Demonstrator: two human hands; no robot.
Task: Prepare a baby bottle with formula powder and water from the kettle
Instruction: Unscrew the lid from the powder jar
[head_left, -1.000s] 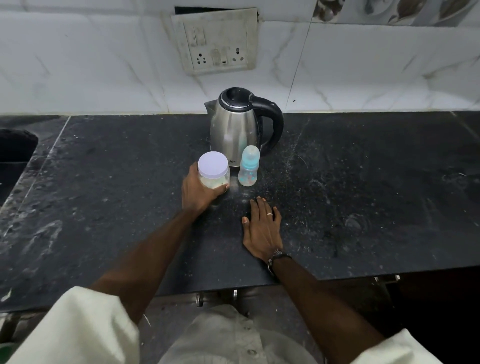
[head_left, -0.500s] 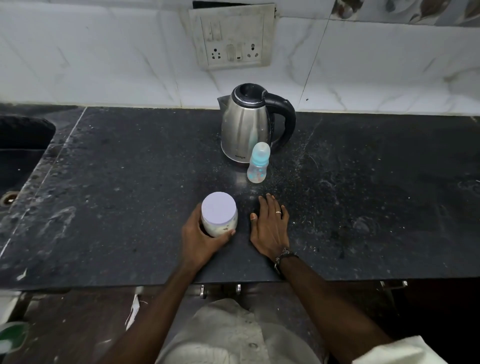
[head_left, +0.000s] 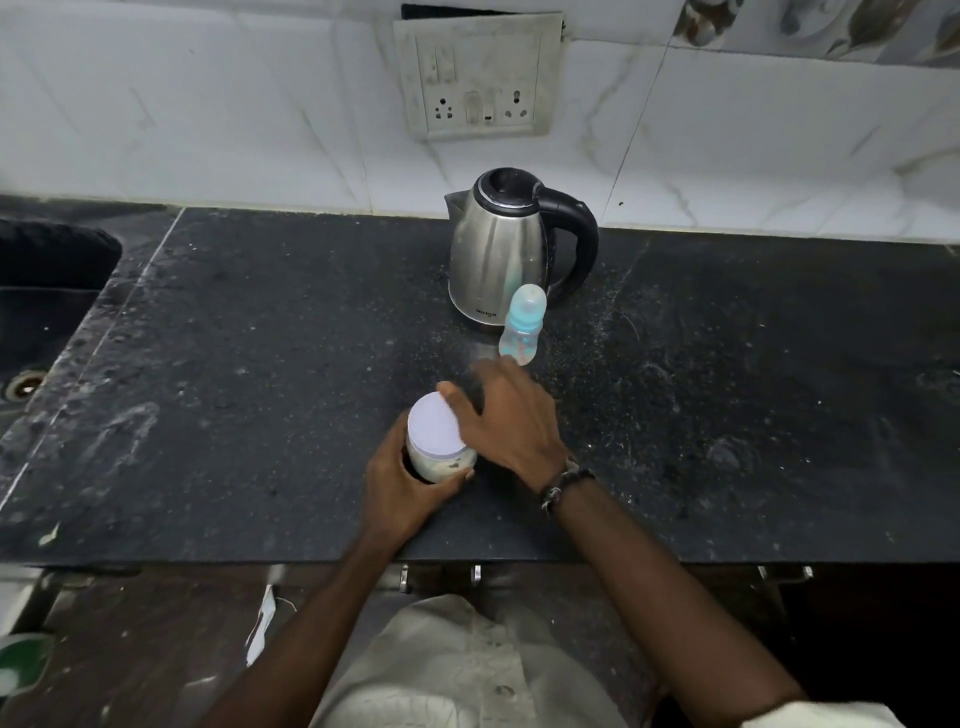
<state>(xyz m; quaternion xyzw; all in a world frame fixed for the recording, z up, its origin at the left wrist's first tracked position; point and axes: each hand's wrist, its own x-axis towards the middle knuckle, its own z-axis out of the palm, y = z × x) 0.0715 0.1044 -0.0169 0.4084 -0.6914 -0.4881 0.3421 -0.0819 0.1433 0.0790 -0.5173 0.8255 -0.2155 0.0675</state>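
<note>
Jar (head_left: 435, 434) of pale powder, white lid on, standing on the counter (head_left: 260, 374) near its front edge, right in front of the body. Gripped low around the glass by the left hand (head_left: 410, 491), thumb and fingers curled round the wall below the lid: likely a bracing hold, keeping the body from turning while the lid is worked.

Right hand (head_left: 506, 421) reaching across above, thumb against the lid's far rim, fingers spread and partly blurred, not closed round anything. Probably arriving to twist the lid off; no grip made yet.

Bottle (head_left: 522, 326) upright farther back, just beyond the right fingertips, apart from the jar, clear cap still on over a teal collar. Looks empty, though hard to be sure through the tinted plastic. Parked within easy reach, seemingly awaiting powder once the jar is open.

Kettle (head_left: 501, 249) directly behind the bottle, close or touching at the base — cannot tell which. Lid shut, handle turned to the right, which would suit a right-hand lift for pouring. Spout pointing left.

Socket plate (head_left: 478, 78) on the tiled wall above the kettle; no cord visible running to it. Sink (head_left: 47, 291) at the counter's far left, well apart from everything in use.
</note>
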